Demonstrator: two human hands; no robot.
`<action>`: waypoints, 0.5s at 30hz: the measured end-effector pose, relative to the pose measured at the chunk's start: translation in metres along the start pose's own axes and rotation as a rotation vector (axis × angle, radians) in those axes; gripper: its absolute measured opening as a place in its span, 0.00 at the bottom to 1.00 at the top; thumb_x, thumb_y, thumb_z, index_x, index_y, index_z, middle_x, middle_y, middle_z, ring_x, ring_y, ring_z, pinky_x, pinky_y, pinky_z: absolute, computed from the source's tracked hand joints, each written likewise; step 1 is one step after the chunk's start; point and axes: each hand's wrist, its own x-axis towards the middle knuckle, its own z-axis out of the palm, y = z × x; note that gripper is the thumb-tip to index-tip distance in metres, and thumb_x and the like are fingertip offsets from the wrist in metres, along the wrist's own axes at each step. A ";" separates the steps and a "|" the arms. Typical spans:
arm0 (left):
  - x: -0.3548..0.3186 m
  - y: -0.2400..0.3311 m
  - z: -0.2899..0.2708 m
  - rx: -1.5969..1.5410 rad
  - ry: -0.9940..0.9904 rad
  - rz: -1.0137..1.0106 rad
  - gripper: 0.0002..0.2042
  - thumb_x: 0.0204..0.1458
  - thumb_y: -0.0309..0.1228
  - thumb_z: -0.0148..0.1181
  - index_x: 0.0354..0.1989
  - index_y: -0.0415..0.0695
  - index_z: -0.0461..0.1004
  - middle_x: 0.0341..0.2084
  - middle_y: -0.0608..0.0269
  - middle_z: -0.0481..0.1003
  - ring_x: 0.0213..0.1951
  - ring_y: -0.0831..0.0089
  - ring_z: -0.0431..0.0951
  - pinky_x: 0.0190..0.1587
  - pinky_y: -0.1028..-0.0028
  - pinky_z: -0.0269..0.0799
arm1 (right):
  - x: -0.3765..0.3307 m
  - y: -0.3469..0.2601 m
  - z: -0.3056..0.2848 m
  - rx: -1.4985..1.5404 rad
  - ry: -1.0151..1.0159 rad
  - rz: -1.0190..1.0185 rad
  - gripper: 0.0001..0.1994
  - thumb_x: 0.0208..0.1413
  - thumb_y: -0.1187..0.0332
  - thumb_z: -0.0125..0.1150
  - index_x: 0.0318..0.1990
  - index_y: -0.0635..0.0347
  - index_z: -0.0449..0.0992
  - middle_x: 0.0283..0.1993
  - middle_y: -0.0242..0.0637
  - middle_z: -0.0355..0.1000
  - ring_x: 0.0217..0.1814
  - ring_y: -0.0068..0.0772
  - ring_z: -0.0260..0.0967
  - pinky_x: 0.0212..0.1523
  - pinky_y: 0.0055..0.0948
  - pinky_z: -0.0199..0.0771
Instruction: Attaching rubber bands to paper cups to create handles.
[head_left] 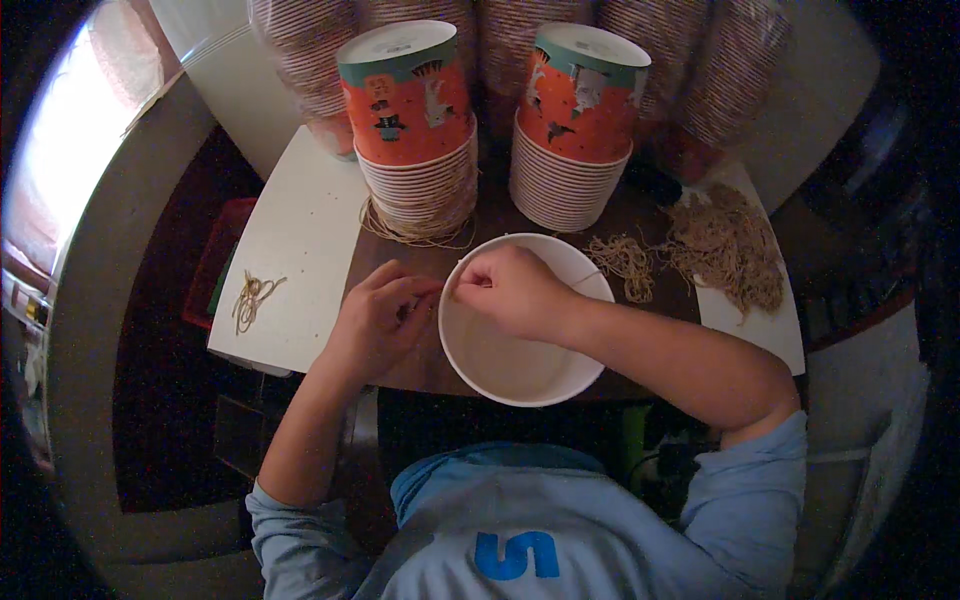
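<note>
A white paper bucket stands with its open mouth toward me at the near edge of the table. My right hand reaches into it, fingers pinched together against the inside of its left wall. Outside that same wall, my left hand has its thumb and fingers curled together close to the rim. Whatever is between the fingers of either hand is hidden. A thin piece of string shows inside the bucket beside my right wrist.
Two upside-down stacks of orange and green printed paper buckets stand behind. Tan string lies in a small bundle and a large tangled heap at right, and a few strands at left. Plastic-wrapped stacks line the back.
</note>
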 end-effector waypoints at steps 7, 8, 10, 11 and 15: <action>0.003 -0.006 0.002 -0.096 -0.097 0.015 0.09 0.43 0.21 0.56 0.35 0.37 0.74 0.27 0.53 0.72 0.27 0.58 0.74 0.30 0.69 0.71 | 0.003 0.005 0.002 0.089 -0.030 0.048 0.08 0.50 0.69 0.55 0.26 0.63 0.75 0.21 0.31 0.71 0.24 0.18 0.65 0.26 0.24 0.66; 0.004 -0.007 0.003 -0.096 -0.098 0.015 0.09 0.43 0.21 0.56 0.35 0.37 0.74 0.27 0.53 0.72 0.27 0.58 0.74 0.30 0.69 0.71 | 0.004 0.005 0.003 0.100 -0.034 0.057 0.08 0.50 0.69 0.56 0.26 0.63 0.75 0.21 0.31 0.71 0.24 0.18 0.65 0.26 0.24 0.66; 0.004 -0.009 0.003 -0.057 -0.081 0.073 0.09 0.42 0.21 0.56 0.34 0.37 0.74 0.26 0.51 0.72 0.28 0.57 0.74 0.30 0.68 0.71 | 0.004 0.003 0.003 0.098 -0.042 0.048 0.08 0.50 0.69 0.56 0.26 0.63 0.76 0.21 0.30 0.71 0.24 0.18 0.65 0.26 0.24 0.66; 0.004 -0.008 0.002 -0.056 -0.078 0.074 0.09 0.42 0.21 0.56 0.34 0.37 0.74 0.26 0.51 0.72 0.28 0.57 0.74 0.30 0.68 0.71 | 0.004 0.002 0.003 0.098 -0.049 0.041 0.08 0.50 0.69 0.56 0.26 0.63 0.76 0.21 0.30 0.71 0.24 0.18 0.65 0.26 0.24 0.66; 0.006 -0.002 0.002 -0.023 -0.119 0.029 0.08 0.42 0.22 0.57 0.32 0.36 0.74 0.25 0.51 0.72 0.28 0.58 0.74 0.30 0.69 0.70 | 0.002 0.001 0.001 0.082 -0.067 0.059 0.08 0.49 0.68 0.56 0.26 0.63 0.76 0.21 0.30 0.71 0.24 0.18 0.65 0.26 0.24 0.66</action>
